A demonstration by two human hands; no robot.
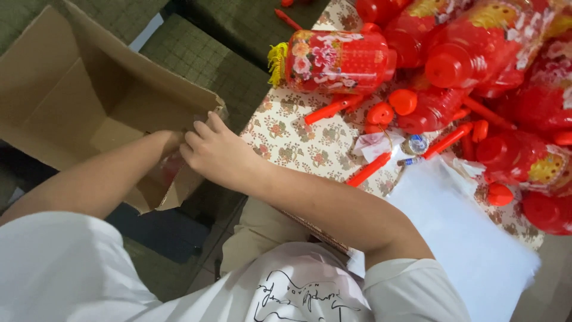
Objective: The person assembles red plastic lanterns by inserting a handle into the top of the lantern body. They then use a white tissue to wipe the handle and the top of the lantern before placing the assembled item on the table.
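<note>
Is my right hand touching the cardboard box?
Touching. The head view shows the right hand with fingers resting on the corner edge of the cardboard box.

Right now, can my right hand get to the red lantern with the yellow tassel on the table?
Probably yes. The right hand rests on the cardboard box edge, and only bare flowered tablecloth lies between it and the lantern.

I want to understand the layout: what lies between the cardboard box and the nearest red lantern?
In the head view, only bare floral tablecloth lies between the cardboard box and the red lantern.
</note>
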